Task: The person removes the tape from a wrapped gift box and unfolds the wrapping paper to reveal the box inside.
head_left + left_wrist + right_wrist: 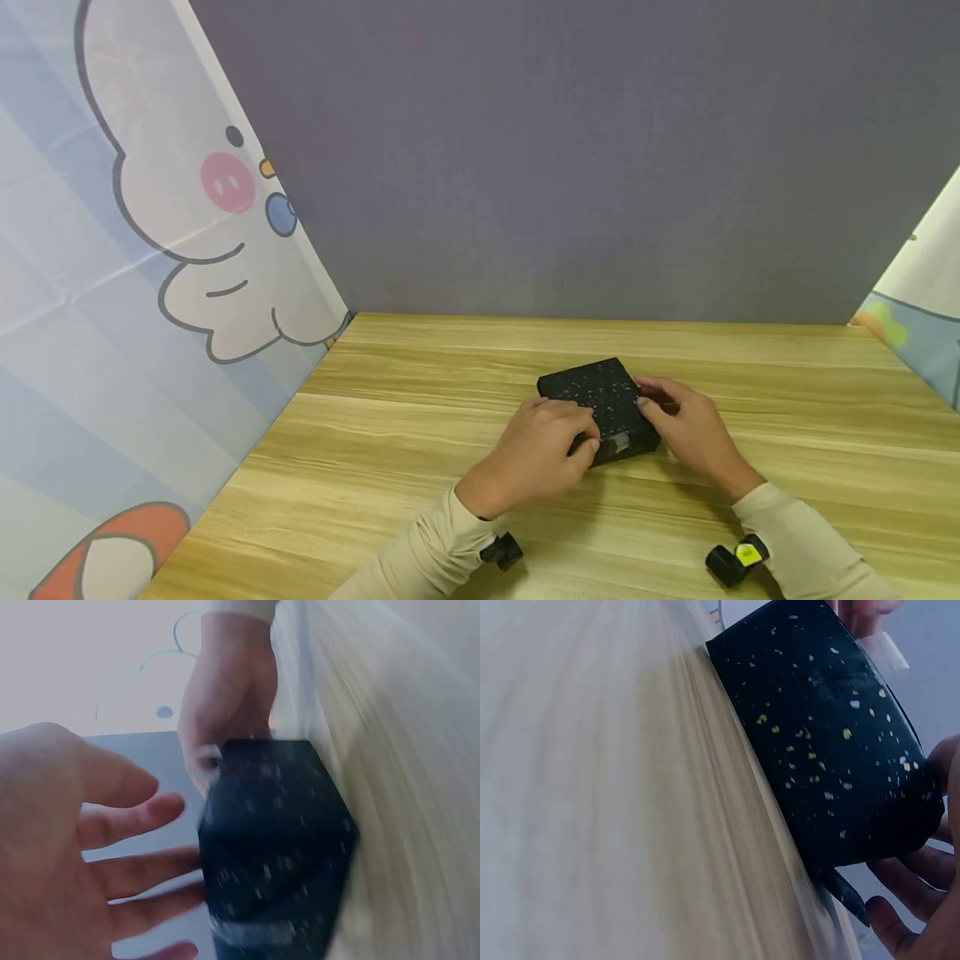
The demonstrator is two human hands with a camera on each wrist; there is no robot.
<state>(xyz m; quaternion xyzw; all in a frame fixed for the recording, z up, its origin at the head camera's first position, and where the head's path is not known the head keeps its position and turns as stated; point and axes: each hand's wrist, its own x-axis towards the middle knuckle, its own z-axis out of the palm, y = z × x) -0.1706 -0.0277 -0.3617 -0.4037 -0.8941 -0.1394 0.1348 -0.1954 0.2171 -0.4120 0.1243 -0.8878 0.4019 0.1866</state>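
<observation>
Box (pixel 600 402): black, flecked with pale specks, lying flat on the desk (pixel 390 450), mid-desk, well short of the grey back wall (pixel 570 150).
Tape: a clear strip (pixel 617 443) shows on the box's near edge; I judge this is what I am working at.
Left hand (pixel 542 454): on the box's near left corner, fingers curled over the top edge and thumb by the tape. The wrist view is blurred and shows them looser, so I cannot tell how firm the hold is.
Right hand (pixel 693 429): on the box's right side, fingers bent against the edge, steadying it.
How to do it well: I would keep the right hand pressing the box to the desk, so it cannot slide, and work the tape with the left thumb low and slow along the edge.
Risk: pulling upward could tilt the box off the desk.
</observation>
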